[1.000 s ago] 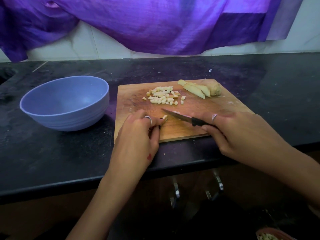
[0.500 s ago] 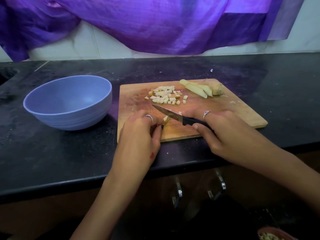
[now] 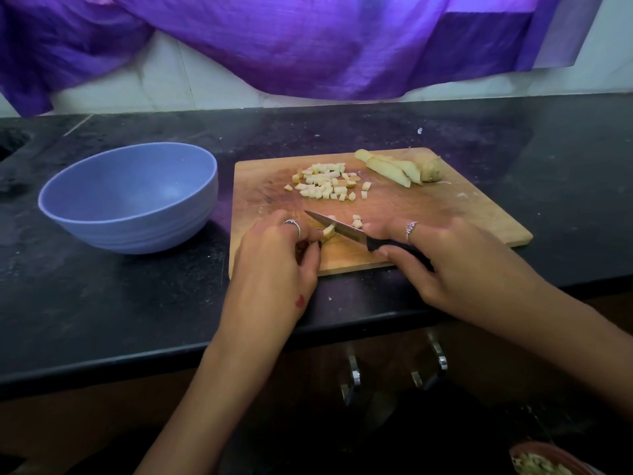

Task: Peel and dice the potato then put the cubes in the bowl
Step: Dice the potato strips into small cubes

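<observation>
Since before, two cubes lie freshly cut; left fingers pinch potato strip, right fingers grip knife.

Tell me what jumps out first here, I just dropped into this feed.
The two hands at the near edge of the board: the left hand pinches a small potato piece while the right hand grips a knife with its blade against that piece. Behind them a pile of cubes lies mid-board, with uncut potato wedges at the far edge. The blue bowl to the left holds nothing.
</observation>
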`<state>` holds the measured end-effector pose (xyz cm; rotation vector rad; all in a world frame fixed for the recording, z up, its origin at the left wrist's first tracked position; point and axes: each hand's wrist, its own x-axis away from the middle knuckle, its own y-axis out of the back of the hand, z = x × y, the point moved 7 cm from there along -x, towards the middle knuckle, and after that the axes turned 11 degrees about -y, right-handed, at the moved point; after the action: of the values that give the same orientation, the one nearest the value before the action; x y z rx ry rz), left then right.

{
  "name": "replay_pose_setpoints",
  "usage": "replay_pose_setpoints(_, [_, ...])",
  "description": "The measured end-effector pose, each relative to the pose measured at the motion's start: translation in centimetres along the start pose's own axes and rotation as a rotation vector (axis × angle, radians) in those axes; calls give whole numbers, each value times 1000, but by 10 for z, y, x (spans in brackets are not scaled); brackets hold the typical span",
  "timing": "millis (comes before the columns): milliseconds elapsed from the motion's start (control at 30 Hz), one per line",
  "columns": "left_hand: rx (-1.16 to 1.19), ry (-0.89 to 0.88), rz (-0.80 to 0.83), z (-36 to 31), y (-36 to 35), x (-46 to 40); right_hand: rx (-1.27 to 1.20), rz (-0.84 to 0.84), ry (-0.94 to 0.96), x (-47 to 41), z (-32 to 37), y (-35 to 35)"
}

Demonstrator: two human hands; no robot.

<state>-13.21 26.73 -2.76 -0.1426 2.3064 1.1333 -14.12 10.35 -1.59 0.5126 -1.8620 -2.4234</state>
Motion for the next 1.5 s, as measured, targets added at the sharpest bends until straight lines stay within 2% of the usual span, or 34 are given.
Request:
replay_pose_setpoints(233, [-4,24,-11,-2,2,2,-126,-98,0,6,1,5])
replay_pose_setpoints(400, [1,43,-28,-1,3,2,-108,-116,2,7,9,3])
replay_pose_setpoints(933, [8,28,-21,2,1,0,-77,0,-22,-4,13,-1])
replay_pose_setpoints(1500, [24,29,-49,2,2,0,16,13,-6,12,11,-1])
